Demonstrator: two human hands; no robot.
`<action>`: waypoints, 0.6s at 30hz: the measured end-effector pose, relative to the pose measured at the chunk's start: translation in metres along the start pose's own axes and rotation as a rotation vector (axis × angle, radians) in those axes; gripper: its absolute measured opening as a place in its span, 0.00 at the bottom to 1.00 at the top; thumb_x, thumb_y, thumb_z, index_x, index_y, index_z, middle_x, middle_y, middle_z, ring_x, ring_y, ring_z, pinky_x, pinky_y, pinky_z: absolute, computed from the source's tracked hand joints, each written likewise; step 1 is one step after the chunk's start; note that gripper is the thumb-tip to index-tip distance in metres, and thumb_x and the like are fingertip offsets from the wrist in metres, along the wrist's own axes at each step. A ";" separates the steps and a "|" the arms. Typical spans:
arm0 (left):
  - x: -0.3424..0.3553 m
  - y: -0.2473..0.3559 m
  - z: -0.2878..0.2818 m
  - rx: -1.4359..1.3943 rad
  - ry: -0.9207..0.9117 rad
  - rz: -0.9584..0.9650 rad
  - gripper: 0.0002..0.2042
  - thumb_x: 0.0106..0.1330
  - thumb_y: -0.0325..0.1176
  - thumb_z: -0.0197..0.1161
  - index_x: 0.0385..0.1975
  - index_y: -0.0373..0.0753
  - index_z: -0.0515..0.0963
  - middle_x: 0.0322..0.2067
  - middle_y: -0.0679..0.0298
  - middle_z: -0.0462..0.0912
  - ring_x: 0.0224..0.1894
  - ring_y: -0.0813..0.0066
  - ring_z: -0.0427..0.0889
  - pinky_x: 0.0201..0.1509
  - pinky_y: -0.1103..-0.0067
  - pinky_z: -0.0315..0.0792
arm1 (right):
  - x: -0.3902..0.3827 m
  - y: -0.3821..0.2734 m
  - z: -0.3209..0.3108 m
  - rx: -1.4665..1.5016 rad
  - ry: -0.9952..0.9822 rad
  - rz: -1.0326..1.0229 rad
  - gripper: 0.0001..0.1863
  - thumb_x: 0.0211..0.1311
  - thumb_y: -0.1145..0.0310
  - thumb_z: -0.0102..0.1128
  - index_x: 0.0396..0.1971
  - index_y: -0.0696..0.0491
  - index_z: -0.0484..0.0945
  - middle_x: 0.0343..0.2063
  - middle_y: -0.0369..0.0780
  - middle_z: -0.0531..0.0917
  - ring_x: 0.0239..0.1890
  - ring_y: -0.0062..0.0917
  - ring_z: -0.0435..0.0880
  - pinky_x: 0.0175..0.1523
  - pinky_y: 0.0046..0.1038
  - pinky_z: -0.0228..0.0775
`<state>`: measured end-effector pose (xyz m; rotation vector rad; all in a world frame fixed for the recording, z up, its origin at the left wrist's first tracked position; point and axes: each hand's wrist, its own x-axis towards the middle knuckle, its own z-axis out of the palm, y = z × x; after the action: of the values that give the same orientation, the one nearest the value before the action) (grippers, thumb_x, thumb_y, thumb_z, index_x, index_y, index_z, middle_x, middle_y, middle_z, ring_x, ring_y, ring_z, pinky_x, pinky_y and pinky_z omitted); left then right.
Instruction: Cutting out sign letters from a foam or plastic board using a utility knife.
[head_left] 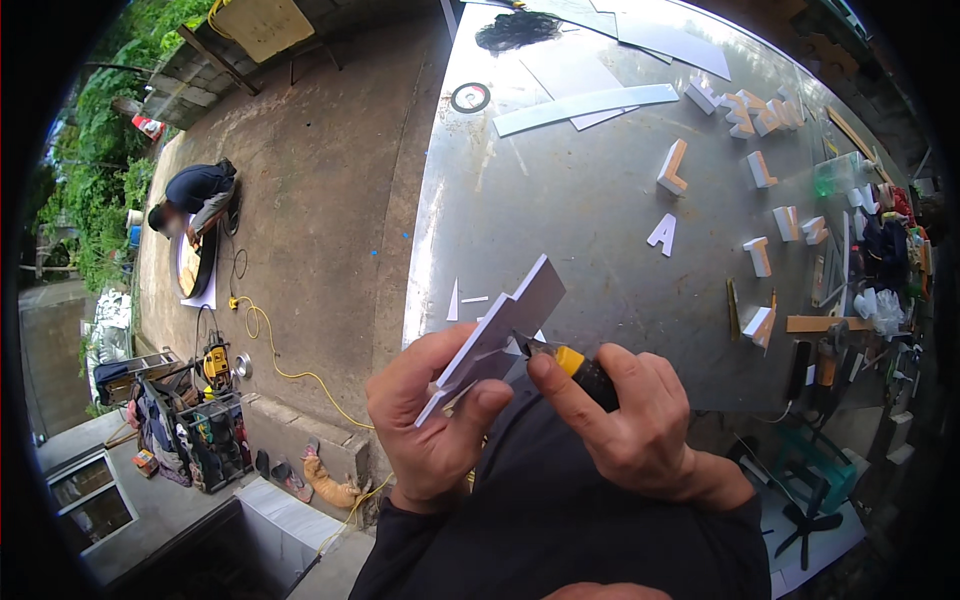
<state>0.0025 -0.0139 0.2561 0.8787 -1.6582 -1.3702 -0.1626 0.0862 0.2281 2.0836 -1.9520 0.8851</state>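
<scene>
My left hand [430, 415] grips a white foam board piece [515, 310] with a stepped edge, holding it tilted in front of me. In my right hand [635, 420] is a utility knife [572, 362] with a yellow and black handle. Its tip meets the board's face near my left thumb; the exact point of contact is hard to make out. Thin white offcuts [454, 300] lie on the metal table [580, 230] just beyond my left hand. Farther off, a flat white cut-out letter [662, 235] lies beside a standing block letter [673, 167] with tan sides.
More block letters [760, 170] stand along the table's right side. White sheets [590, 105] and a tape roll [471, 97] lie at the back. Clutter [885, 250] crowds the right edge. Left, a person [200, 195] bends over a round frame; a yellow cord [290, 373] crosses the floor near an orange cat [328, 485].
</scene>
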 end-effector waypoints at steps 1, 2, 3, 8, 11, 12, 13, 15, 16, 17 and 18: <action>0.003 0.004 0.001 -0.057 0.033 -0.006 0.31 0.56 0.41 0.77 0.54 0.27 0.74 0.40 0.56 0.85 0.41 0.74 0.83 0.46 0.80 0.75 | 0.001 -0.001 0.000 0.002 -0.004 0.002 0.29 0.56 0.67 0.60 0.60 0.36 0.78 0.23 0.35 0.68 0.19 0.21 0.63 0.25 0.24 0.57; 0.007 0.004 0.001 -0.056 0.032 -0.009 0.31 0.56 0.41 0.77 0.54 0.27 0.74 0.40 0.56 0.85 0.41 0.74 0.83 0.46 0.80 0.75 | 0.002 -0.001 -0.001 0.008 -0.043 0.006 0.29 0.57 0.67 0.60 0.61 0.35 0.77 0.24 0.36 0.69 0.19 0.21 0.63 0.25 0.23 0.58; 0.010 0.004 0.000 -0.058 0.008 0.016 0.33 0.54 0.42 0.78 0.54 0.27 0.74 0.38 0.56 0.85 0.41 0.74 0.83 0.47 0.80 0.75 | 0.003 -0.001 -0.002 0.014 -0.083 0.010 0.29 0.57 0.67 0.59 0.61 0.34 0.77 0.25 0.36 0.70 0.20 0.21 0.63 0.25 0.23 0.58; 0.013 0.008 0.001 0.062 0.096 -0.093 0.16 0.58 0.31 0.74 0.41 0.29 0.81 0.34 0.59 0.85 0.37 0.76 0.83 0.43 0.83 0.75 | 0.006 0.001 0.004 -0.044 -0.064 -0.027 0.28 0.59 0.66 0.57 0.62 0.33 0.76 0.26 0.38 0.73 0.20 0.21 0.64 0.26 0.22 0.59; 0.015 -0.006 0.004 0.191 0.240 0.121 0.05 0.58 0.23 0.72 0.33 0.31 0.84 0.27 0.60 0.84 0.29 0.78 0.81 0.34 0.83 0.71 | 0.011 -0.003 0.000 0.006 -0.098 -0.018 0.28 0.55 0.68 0.59 0.59 0.36 0.78 0.29 0.40 0.74 0.22 0.24 0.68 0.28 0.24 0.62; 0.015 -0.012 0.004 0.251 0.322 0.212 0.05 0.57 0.22 0.72 0.32 0.31 0.84 0.24 0.60 0.84 0.26 0.78 0.80 0.31 0.83 0.69 | 0.013 -0.006 -0.001 0.060 -0.117 0.006 0.29 0.50 0.70 0.62 0.57 0.39 0.81 0.31 0.40 0.73 0.25 0.26 0.71 0.30 0.26 0.65; 0.017 -0.017 0.005 0.230 0.389 0.281 0.04 0.57 0.22 0.72 0.30 0.31 0.84 0.21 0.61 0.83 0.23 0.78 0.77 0.28 0.82 0.66 | 0.014 -0.008 -0.001 0.063 -0.114 0.007 0.29 0.50 0.70 0.62 0.57 0.39 0.81 0.31 0.40 0.73 0.25 0.26 0.71 0.30 0.26 0.65; 0.017 -0.019 0.004 0.287 0.409 0.333 0.04 0.57 0.22 0.72 0.30 0.30 0.84 0.22 0.61 0.83 0.23 0.78 0.78 0.28 0.82 0.67 | 0.016 -0.011 -0.002 0.064 -0.108 0.029 0.29 0.50 0.70 0.61 0.57 0.39 0.81 0.32 0.41 0.74 0.24 0.26 0.71 0.30 0.27 0.65; 0.018 -0.020 0.003 0.342 0.431 0.384 0.04 0.57 0.22 0.72 0.30 0.30 0.84 0.22 0.60 0.83 0.24 0.77 0.78 0.28 0.83 0.67 | 0.015 -0.011 0.001 0.067 -0.105 0.030 0.29 0.50 0.70 0.61 0.57 0.39 0.81 0.32 0.41 0.74 0.24 0.26 0.71 0.30 0.27 0.65; 0.018 -0.021 0.003 0.346 0.430 0.385 0.04 0.57 0.22 0.72 0.30 0.30 0.84 0.22 0.60 0.83 0.24 0.77 0.78 0.28 0.83 0.67 | 0.013 -0.011 0.006 0.049 -0.055 0.018 0.29 0.55 0.69 0.58 0.60 0.36 0.78 0.29 0.40 0.74 0.22 0.23 0.68 0.28 0.25 0.63; 0.018 -0.021 0.001 0.337 0.436 0.407 0.04 0.56 0.21 0.72 0.29 0.30 0.83 0.23 0.60 0.84 0.24 0.77 0.79 0.28 0.83 0.68 | 0.013 -0.011 0.009 0.032 -0.006 0.007 0.28 0.61 0.67 0.55 0.63 0.33 0.74 0.26 0.38 0.75 0.20 0.19 0.66 0.26 0.23 0.60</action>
<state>-0.0062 -0.0331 0.2375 0.8880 -1.6237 -0.5837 -0.1498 0.0720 0.2300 2.1000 -1.9620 0.9193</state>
